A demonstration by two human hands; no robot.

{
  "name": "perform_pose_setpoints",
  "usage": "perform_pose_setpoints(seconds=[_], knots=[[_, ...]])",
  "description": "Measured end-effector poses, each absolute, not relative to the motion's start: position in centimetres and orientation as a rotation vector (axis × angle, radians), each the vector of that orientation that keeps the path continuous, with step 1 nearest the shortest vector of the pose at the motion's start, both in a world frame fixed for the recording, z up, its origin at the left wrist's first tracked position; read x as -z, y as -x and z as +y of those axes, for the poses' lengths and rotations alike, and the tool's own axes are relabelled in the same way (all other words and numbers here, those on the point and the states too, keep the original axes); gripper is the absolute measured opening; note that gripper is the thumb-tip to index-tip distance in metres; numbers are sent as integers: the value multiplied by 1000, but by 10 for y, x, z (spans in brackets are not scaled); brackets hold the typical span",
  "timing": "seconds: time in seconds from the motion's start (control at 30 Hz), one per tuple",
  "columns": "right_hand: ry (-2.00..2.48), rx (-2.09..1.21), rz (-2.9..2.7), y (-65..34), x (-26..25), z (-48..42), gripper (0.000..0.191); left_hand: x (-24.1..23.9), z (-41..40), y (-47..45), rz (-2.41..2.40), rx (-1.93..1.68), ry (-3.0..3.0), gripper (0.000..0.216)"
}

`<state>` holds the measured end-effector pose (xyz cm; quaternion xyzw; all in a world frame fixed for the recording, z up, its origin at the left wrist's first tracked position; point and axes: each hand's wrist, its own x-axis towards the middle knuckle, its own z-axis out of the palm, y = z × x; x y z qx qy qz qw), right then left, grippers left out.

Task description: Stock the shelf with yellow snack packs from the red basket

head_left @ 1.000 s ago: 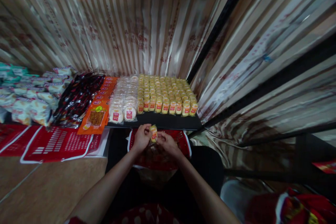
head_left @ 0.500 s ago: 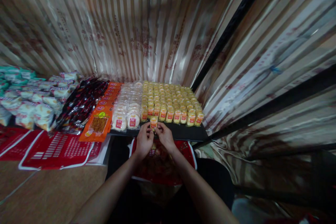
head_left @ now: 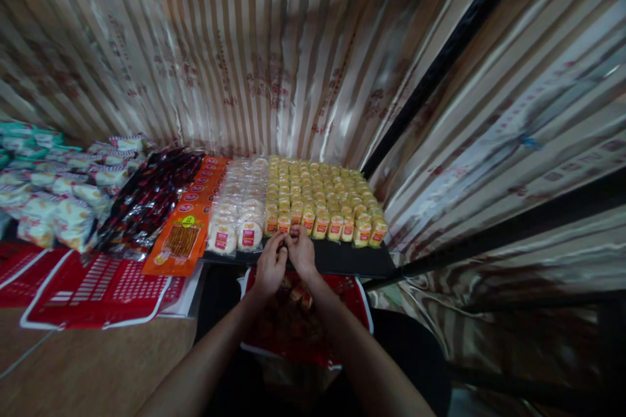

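Note:
Both my hands meet at the front edge of the black shelf (head_left: 337,257). My left hand (head_left: 272,264) has its fingers curled at the lower part of a small yellow snack packet (head_left: 283,223) with a red-orange label. From the other side, my right hand (head_left: 300,253) closes its fingers at the same packet, partly hiding its bottom. This packet stands upright at the front of tight rows of matching yellow packets (head_left: 320,195). Left of them are two rows of clear-wrapped round white crackers (head_left: 250,232) with red labels.
Below my hands sits a red basket (head_left: 359,313) with small packets inside. Further left lie orange snack packs (head_left: 180,241), dark shiny packets (head_left: 147,202), white bags (head_left: 73,218) and another red basket (head_left: 98,293). A black metal post (head_left: 440,71) slants at the right, before striped sheeting.
My hands have moved the yellow packet forward from in front of the rows to the front end of one row. The view has shifted slightly.

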<state>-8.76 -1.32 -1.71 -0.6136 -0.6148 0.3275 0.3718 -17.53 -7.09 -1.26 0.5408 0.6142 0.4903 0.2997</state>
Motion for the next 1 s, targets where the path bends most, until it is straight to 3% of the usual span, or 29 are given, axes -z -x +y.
perform_pose_setpoints(seconds=[1.0], knots=[[1423, -553, -1669, 87, 40, -19, 29, 45, -61, 171, 1596, -1286, -1692, 44]])
